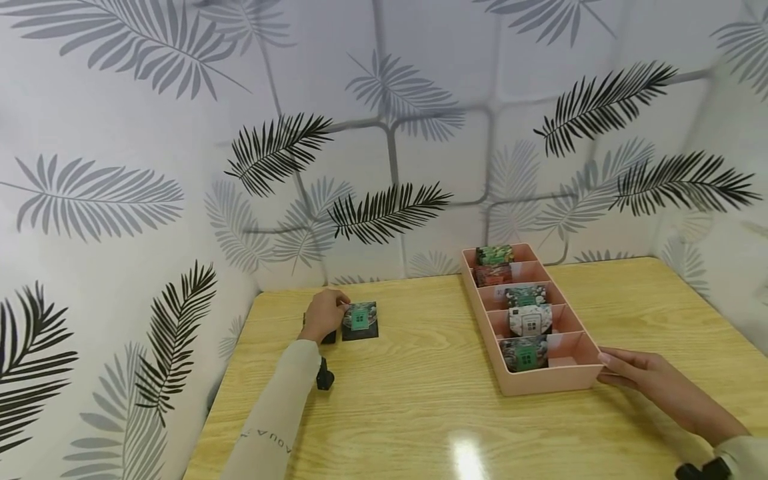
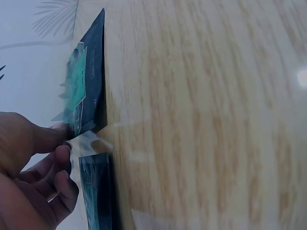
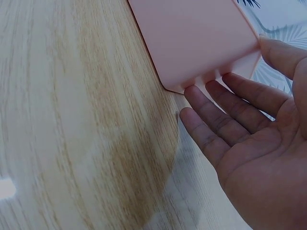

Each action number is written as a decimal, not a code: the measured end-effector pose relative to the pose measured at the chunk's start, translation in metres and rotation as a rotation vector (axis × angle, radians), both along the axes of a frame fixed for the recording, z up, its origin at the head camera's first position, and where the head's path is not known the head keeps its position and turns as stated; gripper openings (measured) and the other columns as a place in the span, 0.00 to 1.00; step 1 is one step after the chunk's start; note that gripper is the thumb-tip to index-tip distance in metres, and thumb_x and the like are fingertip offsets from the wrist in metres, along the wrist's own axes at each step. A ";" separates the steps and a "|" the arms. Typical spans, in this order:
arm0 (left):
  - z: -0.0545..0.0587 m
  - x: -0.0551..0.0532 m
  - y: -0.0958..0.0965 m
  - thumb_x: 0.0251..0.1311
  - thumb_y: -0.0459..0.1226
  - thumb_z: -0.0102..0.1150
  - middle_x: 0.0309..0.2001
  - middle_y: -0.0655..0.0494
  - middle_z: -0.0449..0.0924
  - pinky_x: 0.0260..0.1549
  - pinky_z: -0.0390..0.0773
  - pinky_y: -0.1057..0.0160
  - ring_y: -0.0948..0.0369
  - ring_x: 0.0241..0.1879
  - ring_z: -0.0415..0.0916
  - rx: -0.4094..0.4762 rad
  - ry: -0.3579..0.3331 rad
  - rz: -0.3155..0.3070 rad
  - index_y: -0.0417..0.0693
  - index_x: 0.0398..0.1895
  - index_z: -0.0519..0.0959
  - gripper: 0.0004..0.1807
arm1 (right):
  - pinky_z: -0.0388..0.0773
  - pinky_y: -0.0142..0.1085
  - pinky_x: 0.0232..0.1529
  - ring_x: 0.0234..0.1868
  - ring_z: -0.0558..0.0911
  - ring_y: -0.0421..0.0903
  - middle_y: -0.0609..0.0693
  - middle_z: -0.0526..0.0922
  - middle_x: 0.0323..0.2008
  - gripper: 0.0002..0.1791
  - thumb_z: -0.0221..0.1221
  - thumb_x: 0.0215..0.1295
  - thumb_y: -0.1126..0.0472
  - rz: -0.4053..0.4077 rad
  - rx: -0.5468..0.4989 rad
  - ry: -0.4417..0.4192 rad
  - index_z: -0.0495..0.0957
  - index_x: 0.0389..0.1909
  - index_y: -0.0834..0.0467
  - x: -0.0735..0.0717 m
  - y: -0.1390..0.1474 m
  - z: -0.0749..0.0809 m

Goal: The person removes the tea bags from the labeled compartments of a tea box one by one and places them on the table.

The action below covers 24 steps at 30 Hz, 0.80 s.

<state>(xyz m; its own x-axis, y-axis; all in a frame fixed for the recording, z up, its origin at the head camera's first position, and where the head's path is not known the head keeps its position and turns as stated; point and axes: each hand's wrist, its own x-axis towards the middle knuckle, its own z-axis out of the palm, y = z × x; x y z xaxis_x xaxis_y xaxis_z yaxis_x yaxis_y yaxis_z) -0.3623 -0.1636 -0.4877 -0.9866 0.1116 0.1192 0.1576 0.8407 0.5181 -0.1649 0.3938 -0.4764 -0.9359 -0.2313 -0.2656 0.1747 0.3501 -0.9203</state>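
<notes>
My left hand [image 1: 325,312] is at the table's far left, pinching the edge of a dark sachet with a green label [image 1: 360,319] between thumb and finger. In the left wrist view, that sachet [image 2: 95,76] is tilted, and a second dark sachet [image 2: 97,191] lies beside the fingers; the left hand partly hides it in the head view. My right hand [image 1: 651,380] is at the near right corner of a pink divided box [image 1: 552,381]. In the right wrist view, its nearly straight fingertips [image 3: 196,91] touch the box's outer wall, with the thumb at the rim.
Inside the box, compartments hold a green-yellow packet [image 1: 495,255], a red packet [image 1: 493,275], a dark green packet [image 1: 526,295], a white packet [image 1: 531,321] and a green-labelled dark packet [image 1: 525,353]. The wooden table [image 1: 420,400] meets a leaf-patterned backdrop [image 1: 420,153].
</notes>
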 end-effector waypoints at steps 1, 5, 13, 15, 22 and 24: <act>0.000 0.000 0.000 0.66 0.35 0.57 0.37 0.53 0.81 0.28 0.77 0.57 0.57 0.31 0.77 0.001 0.001 0.002 0.46 0.45 0.83 0.09 | 0.75 0.33 0.51 0.52 0.79 0.39 0.65 0.67 0.63 0.38 0.43 0.76 0.47 0.000 0.000 0.000 0.49 0.69 0.74 0.000 0.000 0.000; 0.000 0.001 0.000 0.65 0.35 0.57 0.37 0.52 0.81 0.30 0.78 0.56 0.56 0.32 0.77 0.008 0.013 0.006 0.44 0.46 0.83 0.10 | 0.75 0.33 0.51 0.52 0.79 0.40 0.65 0.68 0.62 0.38 0.43 0.76 0.47 -0.001 0.007 0.004 0.49 0.69 0.75 0.000 0.000 -0.001; 0.005 0.004 0.000 0.67 0.38 0.56 0.40 0.54 0.80 0.31 0.77 0.56 0.58 0.34 0.77 0.018 0.029 -0.038 0.46 0.46 0.82 0.10 | 0.75 0.31 0.49 0.53 0.79 0.42 0.64 0.71 0.60 0.37 0.43 0.76 0.47 0.004 0.022 0.014 0.50 0.69 0.75 0.000 0.000 0.000; 0.009 0.006 0.003 0.67 0.39 0.56 0.40 0.54 0.80 0.32 0.77 0.57 0.57 0.35 0.77 0.030 0.042 -0.065 0.45 0.46 0.82 0.11 | 0.75 0.31 0.49 0.53 0.80 0.43 0.64 0.71 0.60 0.37 0.43 0.76 0.47 0.002 0.026 0.018 0.50 0.69 0.75 0.000 0.000 0.000; 0.022 0.017 0.021 0.67 0.38 0.56 0.38 0.55 0.80 0.31 0.75 0.59 0.60 0.32 0.75 0.077 0.076 -0.161 0.44 0.46 0.82 0.10 | 0.75 0.30 0.49 0.52 0.80 0.41 0.64 0.72 0.59 0.38 0.43 0.76 0.47 -0.003 0.031 0.027 0.51 0.69 0.75 -0.001 0.000 -0.001; 0.024 0.019 0.026 0.66 0.38 0.56 0.36 0.56 0.80 0.31 0.75 0.60 0.61 0.31 0.75 0.090 0.088 -0.191 0.45 0.44 0.82 0.10 | 0.75 0.30 0.49 0.52 0.80 0.41 0.63 0.72 0.59 0.38 0.43 0.76 0.47 0.002 0.022 0.020 0.50 0.69 0.75 -0.001 0.001 -0.002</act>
<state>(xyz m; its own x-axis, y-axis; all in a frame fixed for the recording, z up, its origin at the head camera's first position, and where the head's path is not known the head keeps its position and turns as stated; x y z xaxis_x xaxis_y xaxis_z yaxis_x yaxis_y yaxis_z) -0.3429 -0.1372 -0.4642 -0.9339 0.2803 0.2219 0.3575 0.7420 0.5671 -0.1656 0.3945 -0.4779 -0.9405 -0.2276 -0.2522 0.1557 0.3711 -0.9155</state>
